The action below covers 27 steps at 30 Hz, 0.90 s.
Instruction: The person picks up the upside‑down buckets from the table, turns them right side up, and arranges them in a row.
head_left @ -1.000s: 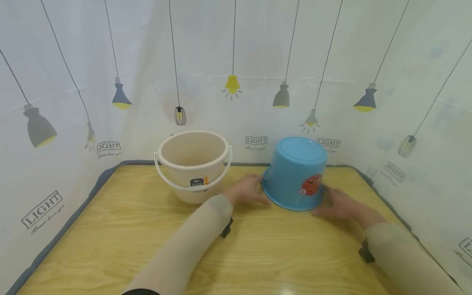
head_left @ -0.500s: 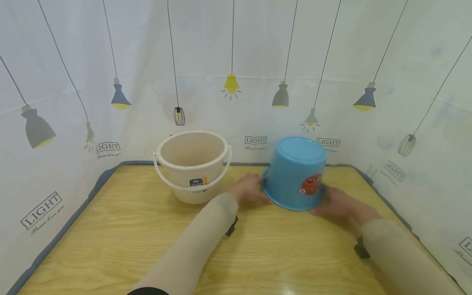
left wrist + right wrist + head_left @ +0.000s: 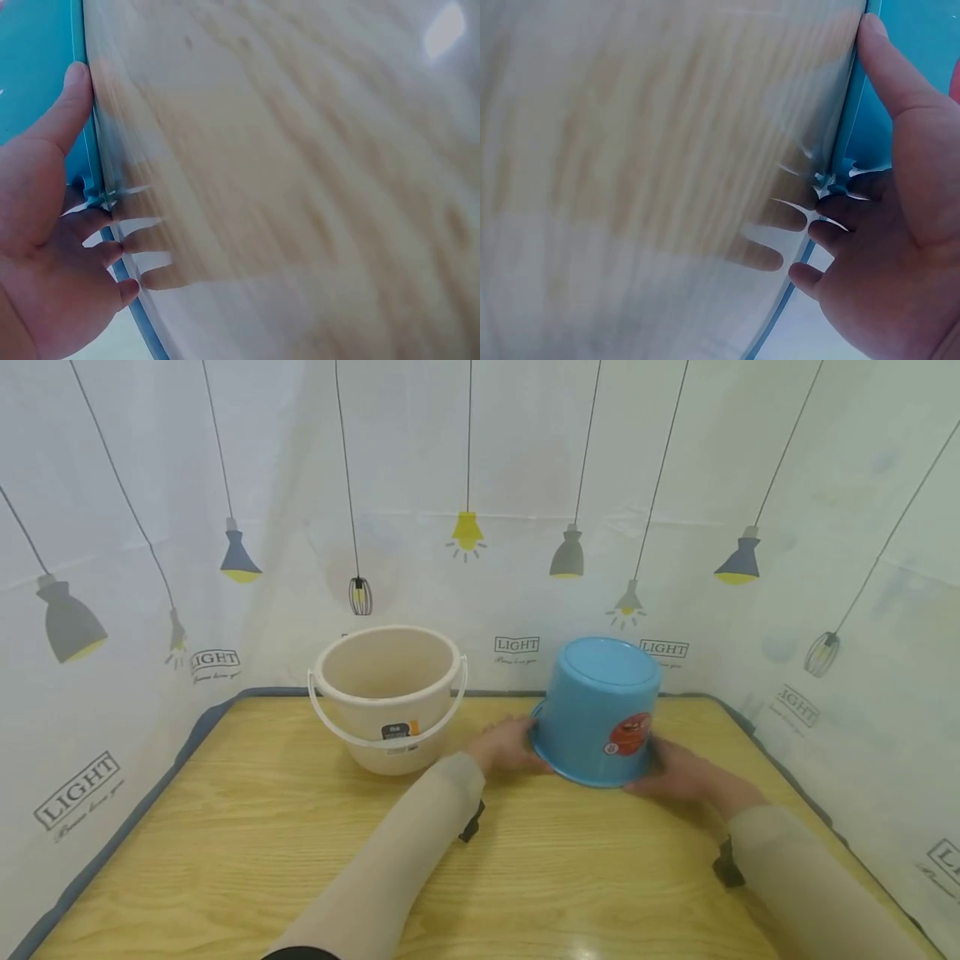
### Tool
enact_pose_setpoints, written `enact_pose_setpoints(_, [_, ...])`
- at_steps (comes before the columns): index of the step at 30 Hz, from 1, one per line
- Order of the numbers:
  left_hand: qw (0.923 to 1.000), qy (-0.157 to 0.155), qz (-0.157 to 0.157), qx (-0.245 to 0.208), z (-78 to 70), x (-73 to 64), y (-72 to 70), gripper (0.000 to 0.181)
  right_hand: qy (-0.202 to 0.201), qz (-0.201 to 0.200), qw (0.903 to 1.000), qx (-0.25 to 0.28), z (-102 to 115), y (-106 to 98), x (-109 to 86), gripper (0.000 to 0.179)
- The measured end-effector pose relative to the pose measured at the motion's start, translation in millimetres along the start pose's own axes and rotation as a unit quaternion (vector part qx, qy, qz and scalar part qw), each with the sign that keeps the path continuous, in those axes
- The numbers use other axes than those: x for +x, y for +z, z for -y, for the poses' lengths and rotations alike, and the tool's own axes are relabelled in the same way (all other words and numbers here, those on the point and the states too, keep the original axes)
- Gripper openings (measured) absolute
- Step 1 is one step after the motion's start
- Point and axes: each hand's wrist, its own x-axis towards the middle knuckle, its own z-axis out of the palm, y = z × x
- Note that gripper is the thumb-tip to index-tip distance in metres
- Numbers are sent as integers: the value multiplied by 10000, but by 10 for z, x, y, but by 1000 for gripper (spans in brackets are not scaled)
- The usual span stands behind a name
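A blue bucket stands upside down on the wooden table, its base up and a red label on its side. My left hand holds it low on the left. In the left wrist view the thumb lies against the rim, the fingers round the side by the handle lug. From the right, my right hand grips the same rim, thumb at the front and fingers low by the opposite lug. Left of my left hand, a cream bucket stands upright, its white handle hanging in front.
A white cloth printed with hanging lamps encloses the back and sides of the table. A dark blue strip runs where the cloth meets the tabletop. The glossy table mirrors the fingers in both wrist views.
Both hands have closed in on the blue bucket, the left thumb moving up to its rim and the right hand shifting slightly inward. Both buckets stay in place; the head view has shifted a little.
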Motion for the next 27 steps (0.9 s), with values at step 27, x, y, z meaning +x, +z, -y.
enact_pose_setpoints(27, [9824, 354, -327, -1803, 15, -204, -124, 96, 149, -241, 9988, 406, 37, -89, -110, 123])
